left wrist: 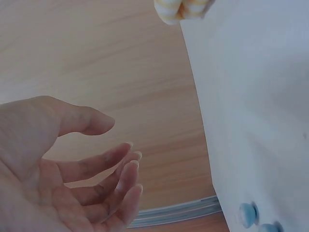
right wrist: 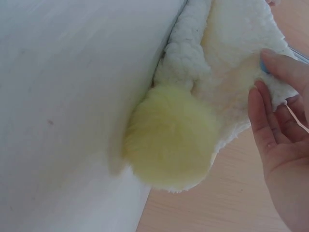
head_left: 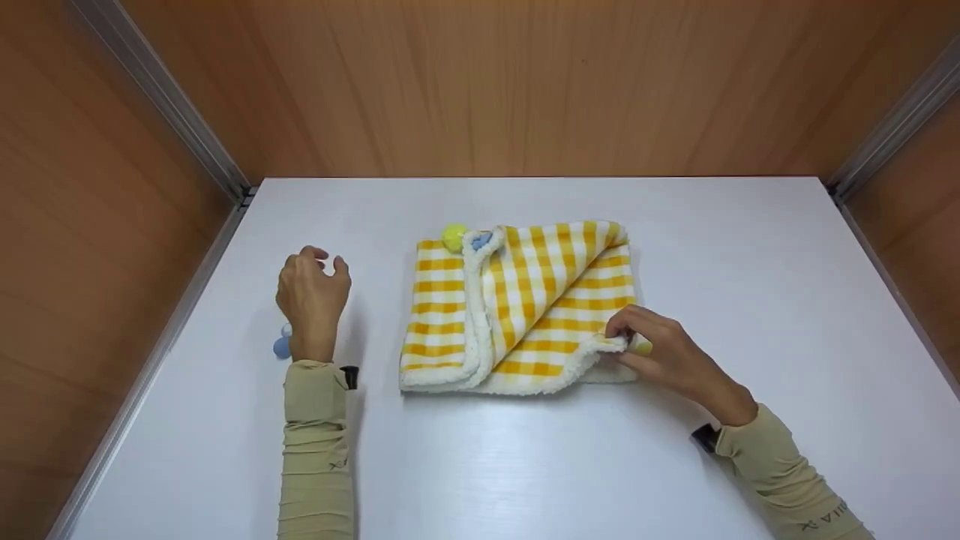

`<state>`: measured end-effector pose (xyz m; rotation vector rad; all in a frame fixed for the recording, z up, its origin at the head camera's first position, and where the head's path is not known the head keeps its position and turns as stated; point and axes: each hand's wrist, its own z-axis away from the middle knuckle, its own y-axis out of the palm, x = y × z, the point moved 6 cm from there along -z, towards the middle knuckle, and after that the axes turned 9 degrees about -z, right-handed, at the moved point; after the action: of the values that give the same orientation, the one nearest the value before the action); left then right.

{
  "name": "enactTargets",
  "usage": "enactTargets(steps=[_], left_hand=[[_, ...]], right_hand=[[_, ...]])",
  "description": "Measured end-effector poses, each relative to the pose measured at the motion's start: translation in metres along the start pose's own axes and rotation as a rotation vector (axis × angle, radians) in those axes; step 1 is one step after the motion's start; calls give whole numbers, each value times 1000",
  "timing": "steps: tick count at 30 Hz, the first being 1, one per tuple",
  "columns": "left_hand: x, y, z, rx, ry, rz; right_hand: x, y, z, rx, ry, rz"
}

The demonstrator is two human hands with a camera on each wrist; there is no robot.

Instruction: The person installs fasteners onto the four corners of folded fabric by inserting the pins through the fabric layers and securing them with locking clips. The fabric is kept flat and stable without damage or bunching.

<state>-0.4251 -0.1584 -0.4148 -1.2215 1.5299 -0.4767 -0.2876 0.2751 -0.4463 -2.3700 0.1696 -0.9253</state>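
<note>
My tan sleeves [head_left: 315,450] reach in from the bottom edge. My left hand [head_left: 309,300], holding nothing, hovers over the desk [head_left: 480,457], thumb apart from loosely bent fingers; my right hand [head_left: 667,349] pinches the near right corner of a yellow-and-white checked blanket [head_left: 525,300], its fleece underside showing. The folded blanket lies between my hands, touching the right, well apart from the left. To manage this corner well, I judge, I should grip only its edge, lift gently so the fleece doesn't bunch, and mind the yellow pompom [right wrist: 171,137] near my fingers. Beyond, another yellow pompom [head_left: 454,238] sits at the blanket's far edge; small blue balls [head_left: 282,346] lie near my left wrist.
</note>
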Motion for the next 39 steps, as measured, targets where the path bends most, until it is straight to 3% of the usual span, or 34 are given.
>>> enactTargets(steps=[13,20,27,39], left_hand=[[58,17,-7,124,-202,-43],[75,24,-8,219,-275,-62],[82,35,-7,346,-290,-93],[85,41,-6,367,-263,-109]], right_hand=[[2,3,-1,21,4,-8],[0,3,-1,20,-9,-13],[3,2,-1,30,-4,-10],[2,2,-1,33,-5,-10]])
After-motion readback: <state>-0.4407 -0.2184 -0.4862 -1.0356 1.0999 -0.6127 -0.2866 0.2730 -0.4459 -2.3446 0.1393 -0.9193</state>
